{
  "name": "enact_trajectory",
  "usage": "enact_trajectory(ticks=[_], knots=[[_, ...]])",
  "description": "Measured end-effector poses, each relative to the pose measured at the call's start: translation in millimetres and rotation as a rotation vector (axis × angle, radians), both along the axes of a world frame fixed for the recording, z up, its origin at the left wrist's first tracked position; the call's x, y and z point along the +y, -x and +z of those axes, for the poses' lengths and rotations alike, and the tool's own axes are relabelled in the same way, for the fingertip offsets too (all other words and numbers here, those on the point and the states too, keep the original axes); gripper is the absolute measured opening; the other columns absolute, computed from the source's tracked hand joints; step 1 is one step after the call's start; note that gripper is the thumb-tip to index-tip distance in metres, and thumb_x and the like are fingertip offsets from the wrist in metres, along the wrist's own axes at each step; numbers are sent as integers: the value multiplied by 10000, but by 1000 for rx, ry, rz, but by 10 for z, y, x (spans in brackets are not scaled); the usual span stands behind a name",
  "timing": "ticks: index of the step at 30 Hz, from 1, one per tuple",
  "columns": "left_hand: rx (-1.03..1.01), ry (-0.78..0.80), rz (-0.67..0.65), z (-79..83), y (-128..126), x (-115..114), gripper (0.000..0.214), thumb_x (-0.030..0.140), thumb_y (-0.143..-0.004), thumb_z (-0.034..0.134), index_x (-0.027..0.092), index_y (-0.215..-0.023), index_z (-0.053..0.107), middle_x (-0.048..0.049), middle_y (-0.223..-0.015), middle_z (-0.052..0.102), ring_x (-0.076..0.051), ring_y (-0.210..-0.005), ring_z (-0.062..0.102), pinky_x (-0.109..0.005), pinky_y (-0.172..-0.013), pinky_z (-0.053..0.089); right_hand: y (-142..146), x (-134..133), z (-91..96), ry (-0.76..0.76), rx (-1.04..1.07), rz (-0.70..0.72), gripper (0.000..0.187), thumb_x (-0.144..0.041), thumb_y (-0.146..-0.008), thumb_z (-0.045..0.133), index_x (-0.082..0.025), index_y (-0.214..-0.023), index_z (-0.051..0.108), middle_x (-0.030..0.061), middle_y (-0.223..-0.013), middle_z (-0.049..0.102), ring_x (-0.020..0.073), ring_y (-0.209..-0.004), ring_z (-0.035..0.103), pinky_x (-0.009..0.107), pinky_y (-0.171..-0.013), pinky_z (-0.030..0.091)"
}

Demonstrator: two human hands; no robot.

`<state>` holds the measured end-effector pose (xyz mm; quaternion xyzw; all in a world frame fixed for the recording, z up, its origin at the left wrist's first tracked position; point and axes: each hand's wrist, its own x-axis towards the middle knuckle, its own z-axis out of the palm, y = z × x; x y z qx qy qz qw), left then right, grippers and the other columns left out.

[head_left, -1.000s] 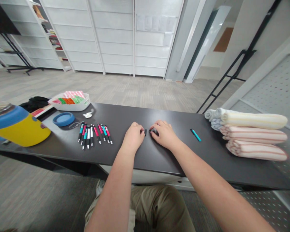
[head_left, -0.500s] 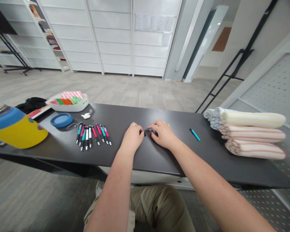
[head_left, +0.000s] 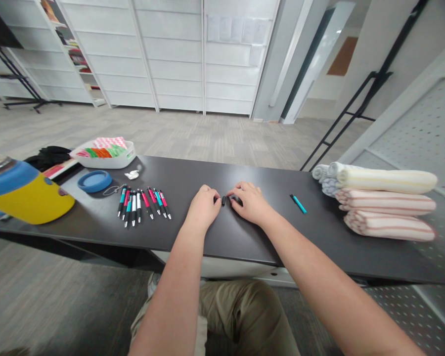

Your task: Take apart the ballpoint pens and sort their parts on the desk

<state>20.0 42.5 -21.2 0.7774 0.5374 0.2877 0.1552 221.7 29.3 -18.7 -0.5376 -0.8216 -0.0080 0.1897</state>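
My left hand (head_left: 205, 206) rests on the dark table with its thumb and fingers curled together. Something dark shows at its fingertips, too small to name. Just across from it, my right hand (head_left: 249, 202) bends its fingers and thumb inward, and what they pinch is mostly hidden. Between the two sets of fingertips lies a short black cylinder-shaped piece (head_left: 223, 201), close to both hands. To the right is a turquoise pen part (head_left: 298, 203) with a dark end. Left of my hands lie several pens (head_left: 138, 207) in pink, turquoise, white and black.
Rolled striped towels (head_left: 389, 202) are stacked at the right end of the table (head_left: 222, 242). On the left are a yellow and blue container (head_left: 29, 195), a blue ring-shaped lid (head_left: 94, 182), a crumpled white piece (head_left: 132, 175) and a white basket (head_left: 128, 157) of coloured packets.
The hands have drawn slightly apart, and the short black piece between the fingertips shows more plainly. The view has shifted a little. The pens lie as before.
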Motion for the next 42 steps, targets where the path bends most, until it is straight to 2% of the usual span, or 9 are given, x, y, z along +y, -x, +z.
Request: enact_trajectory(ticks=[9, 17, 28, 33, 38, 42], knots=[[-12, -15, -10, 11, -3, 3, 118, 182, -926, 640, 176, -904, 756, -79, -1013, 620, -170, -819, 624, -301, -843, 540, 10, -21, 35, 16, -5, -2, 221, -284, -960, 616, -266, -1162, 702, 91, -1236, 624, 284, -1121, 544, 402, -872, 392], [-21, -5, -6, 19, -5, -8, 123, 190, -936, 636, 170, -909, 755, -84, -1024, 621, -169, -810, 624, -302, -835, 543, 26, -11, 15, 27, -1, -1, 227, -369, -985, 618, -265, -1169, 700, 102, -1234, 620, 288, -1126, 541, 401, -877, 394], [-37, 1, -1, 18, -2, -12, 118, 188, -933, 640, 175, -902, 753, -82, -1029, 615, -169, -815, 629, -304, -842, 546, 21, -1, 7, 27, 1, -9, 197, -343, -972, 632, -260, -1136, 703, 97, -1221, 626, 280, -1115, 546, 395, -856, 395], [-40, 1, -2, 10, -2, -4, 117, 195, -933, 640, 177, -901, 751, -82, -1024, 609, -175, -818, 630, -313, -841, 549, -57, 28, 45, -28, 62, -44, 191, -291, -969, 606, -267, -1132, 704, 84, -1200, 637, 276, -1104, 558, 398, -861, 400], [-32, -43, -14, -3, 4, -10, 122, 203, -936, 640, 194, -981, 753, -87, -1055, 610, -203, -930, 641, -342, -918, 546, -193, 78, 44, -77, 97, -142, 229, -233, -967, 571, -266, -1119, 739, 94, -1165, 641, 281, -1081, 560, 405, -865, 402], [42, -144, -20, 13, -8, -50, 127, 244, -941, 656, 223, -1011, 760, -89, -1096, 610, -245, -1070, 607, -401, -1019, 512, -173, 76, 14, -46, 38, -111, 239, -276, -970, 603, -287, -1152, 758, 106, -1203, 630, 291, -1107, 543, 401, -859, 399]])
